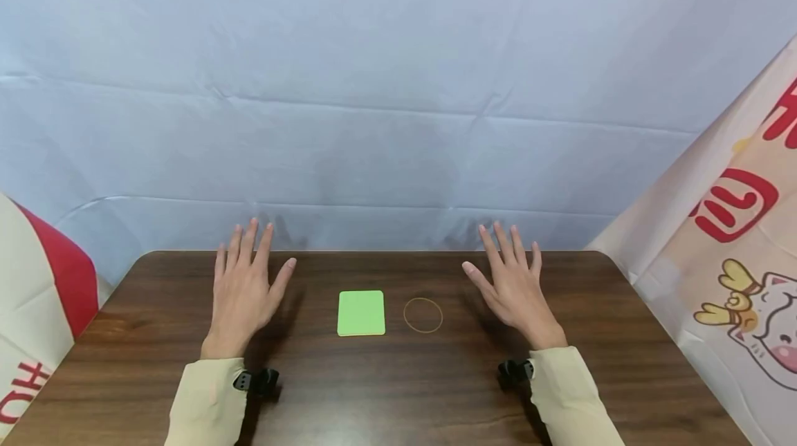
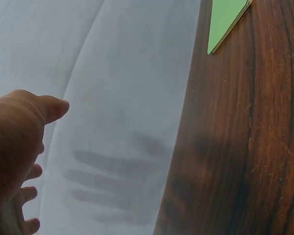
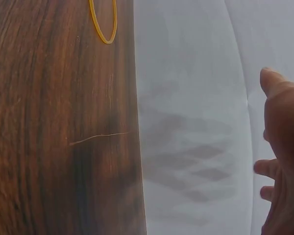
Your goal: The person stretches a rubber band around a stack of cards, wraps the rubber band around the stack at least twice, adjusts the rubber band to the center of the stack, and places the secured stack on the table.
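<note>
On the dark wooden table lies a green square stack of cards or paper [image 1: 361, 313] with rounded corners; its thin layered edge shows in the left wrist view. Just right of it a thin yellow rubber band [image 1: 423, 299] lies flat in a loop. My left hand [image 1: 243, 294] hovers over the table's left side, fingers spread, holding nothing; the green stack is the thing nearest it. Over the right side my right hand [image 1: 513, 290] is likewise spread and holds nothing, with the rubber band to its left.
A wooden table [image 1: 373, 397] has rounded far corners. Behind its far edge hangs a pale cloth [image 1: 373, 86]. Printed cloth [image 1: 735, 280] with red characters and a cartoon hangs at right, and a red-and-white one [image 1: 56, 273] at left. Black wrist cameras sit on both wrists.
</note>
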The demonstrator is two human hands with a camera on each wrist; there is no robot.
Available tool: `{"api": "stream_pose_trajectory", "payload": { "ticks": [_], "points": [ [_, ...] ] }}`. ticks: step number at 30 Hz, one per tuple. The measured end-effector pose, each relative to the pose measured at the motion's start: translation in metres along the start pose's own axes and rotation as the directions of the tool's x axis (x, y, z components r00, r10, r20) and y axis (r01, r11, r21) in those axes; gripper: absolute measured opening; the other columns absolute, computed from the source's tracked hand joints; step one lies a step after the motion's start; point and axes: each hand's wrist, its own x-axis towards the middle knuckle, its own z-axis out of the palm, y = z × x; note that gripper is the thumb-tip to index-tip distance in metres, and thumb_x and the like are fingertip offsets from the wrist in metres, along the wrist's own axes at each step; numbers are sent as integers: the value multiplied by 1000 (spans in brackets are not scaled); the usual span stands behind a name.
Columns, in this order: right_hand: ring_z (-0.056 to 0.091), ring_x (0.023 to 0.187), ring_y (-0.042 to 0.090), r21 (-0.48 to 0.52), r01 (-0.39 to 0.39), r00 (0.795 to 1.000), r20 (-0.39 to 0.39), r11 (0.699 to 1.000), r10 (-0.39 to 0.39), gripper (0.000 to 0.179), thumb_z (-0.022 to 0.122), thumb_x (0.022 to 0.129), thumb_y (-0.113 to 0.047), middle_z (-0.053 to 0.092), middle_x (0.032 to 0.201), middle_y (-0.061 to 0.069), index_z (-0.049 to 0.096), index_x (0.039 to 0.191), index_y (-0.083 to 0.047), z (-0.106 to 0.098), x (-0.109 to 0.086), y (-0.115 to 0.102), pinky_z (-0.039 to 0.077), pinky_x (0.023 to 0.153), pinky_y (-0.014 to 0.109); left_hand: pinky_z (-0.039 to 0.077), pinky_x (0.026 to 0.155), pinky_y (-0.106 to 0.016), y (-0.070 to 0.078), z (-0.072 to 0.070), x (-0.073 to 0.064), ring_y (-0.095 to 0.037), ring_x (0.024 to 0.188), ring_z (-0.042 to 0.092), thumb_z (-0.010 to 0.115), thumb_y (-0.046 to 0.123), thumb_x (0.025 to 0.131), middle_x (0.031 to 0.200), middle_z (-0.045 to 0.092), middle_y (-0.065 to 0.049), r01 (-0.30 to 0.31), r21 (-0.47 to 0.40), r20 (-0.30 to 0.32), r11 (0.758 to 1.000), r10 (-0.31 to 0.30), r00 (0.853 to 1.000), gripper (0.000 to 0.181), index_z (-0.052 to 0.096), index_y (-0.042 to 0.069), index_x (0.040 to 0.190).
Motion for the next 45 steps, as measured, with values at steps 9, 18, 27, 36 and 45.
{"api": "stream_pose_trajectory", "payload": {
  "ticks": [9,18,27,36,45],
  "points": [
    [32,141,43,93,-11,1000,27,996,8,69,48,104,-54,45,147,22,40,155,-8,3,1,-3,20,105,68,40,96,-67,3,2,0,-50,124,49,70,33,95,137,53,-29,-25,-16,-38,1000,24,999,62,53,-4,142],
    [42,135,41,177,-65,988,147,982,39,70,46,102,-61,50,145,19,46,151,-11,4,0,-10,29,103,66,43,95,-67,7,3,-3,-51,121,53,64,32,101,133,57,-30,61,-114,184,992,-40,982,54,55,-2,141],
    [58,119,34,283,-77,976,216,956,14,59,60,100,-53,60,136,11,61,138,-9,9,-2,-27,45,97,59,46,95,-63,19,13,-6,-43,121,57,61,37,102,129,61,-22,185,-246,359,951,-88,929,55,54,3,144],
    [65,106,24,296,-113,954,300,948,20,48,74,94,-39,69,116,7,67,129,-7,23,12,-46,53,89,48,52,86,-51,39,38,-10,-30,104,62,68,34,98,117,62,-14,245,-352,489,903,-46,871,57,55,1,143],
    [65,99,23,218,-153,932,357,964,67,42,79,89,-35,68,106,5,71,120,-8,32,18,-57,52,85,47,48,90,-49,58,47,-10,-30,105,52,87,35,82,114,56,-14,280,-358,600,891,-10,800,71,59,2,139]
  ]
}}
